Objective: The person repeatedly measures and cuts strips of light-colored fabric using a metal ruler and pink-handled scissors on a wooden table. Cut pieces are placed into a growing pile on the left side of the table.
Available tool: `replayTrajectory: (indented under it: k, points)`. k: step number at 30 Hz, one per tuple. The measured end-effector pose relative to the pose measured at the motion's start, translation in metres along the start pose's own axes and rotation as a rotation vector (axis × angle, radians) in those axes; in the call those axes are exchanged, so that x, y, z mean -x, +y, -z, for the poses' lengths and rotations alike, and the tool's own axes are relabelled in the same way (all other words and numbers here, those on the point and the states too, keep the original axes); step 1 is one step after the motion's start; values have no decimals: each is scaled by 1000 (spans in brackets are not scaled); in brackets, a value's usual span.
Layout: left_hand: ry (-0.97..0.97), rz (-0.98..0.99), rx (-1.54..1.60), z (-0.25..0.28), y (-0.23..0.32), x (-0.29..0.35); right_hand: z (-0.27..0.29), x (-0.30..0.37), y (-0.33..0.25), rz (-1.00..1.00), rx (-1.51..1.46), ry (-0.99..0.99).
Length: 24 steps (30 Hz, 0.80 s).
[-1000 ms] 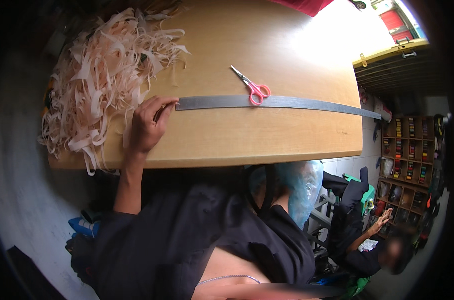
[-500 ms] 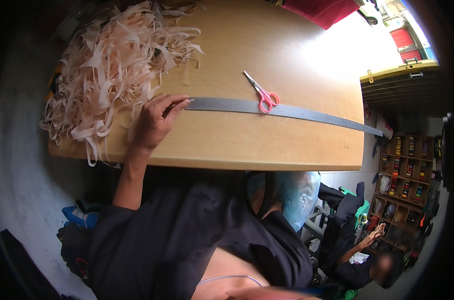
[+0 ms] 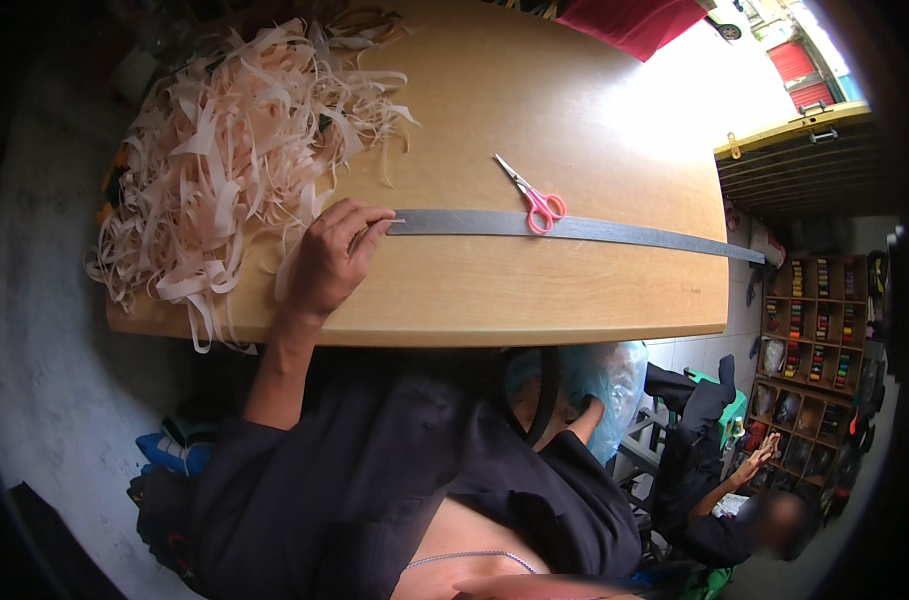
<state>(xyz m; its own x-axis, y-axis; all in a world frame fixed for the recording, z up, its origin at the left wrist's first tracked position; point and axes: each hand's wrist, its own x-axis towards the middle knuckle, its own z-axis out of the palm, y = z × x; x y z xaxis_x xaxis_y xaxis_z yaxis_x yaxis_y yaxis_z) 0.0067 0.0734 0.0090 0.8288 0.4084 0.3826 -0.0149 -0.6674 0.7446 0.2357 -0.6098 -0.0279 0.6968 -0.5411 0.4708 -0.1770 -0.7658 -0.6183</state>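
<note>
My left hand (image 3: 340,255) is closed in a pinch at the left end of a long metal ruler (image 3: 465,222). A thin pale strip end (image 3: 400,220) pokes out of its fingertips over the ruler. Across the ruler lies a pair of scissors (image 3: 535,200) with pink handles, blades slightly parted. Left of the hand is a big tangled heap of pale pink fabric strips (image 3: 215,170), some hanging over the table edge. My right hand (image 3: 587,415) is down below the table beside a bluish clear plastic bag (image 3: 615,390); its fingers are hidden.
The wooden table (image 3: 575,300) ends just in front of my body. Red cloth (image 3: 635,25) lies at its far edge. On the right, a person (image 3: 715,500) sits near a green stool (image 3: 735,410) and a wooden shelf (image 3: 810,350) holding colourful thread spools.
The view has shifted slightly. My left hand has stayed at the ruler's end, still pinching. More of my right hand now shows beside the plastic bag.
</note>
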Motion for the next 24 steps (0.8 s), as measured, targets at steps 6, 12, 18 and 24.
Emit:
replayTrajectory:
  k: [6,12,18,24]
  points:
    - [-28,-19,-13,1,2,0,-74,139,72,-633,653,-197]
    - [-38,-28,-25,1,5,0,-68,130,-55,27,71,407]
    - [-21,-36,11,-4,10,3,-76,189,-243,279,-648,-55]
    - [-56,-213,-35,-12,8,3,-56,311,-360,518,-741,-1104]
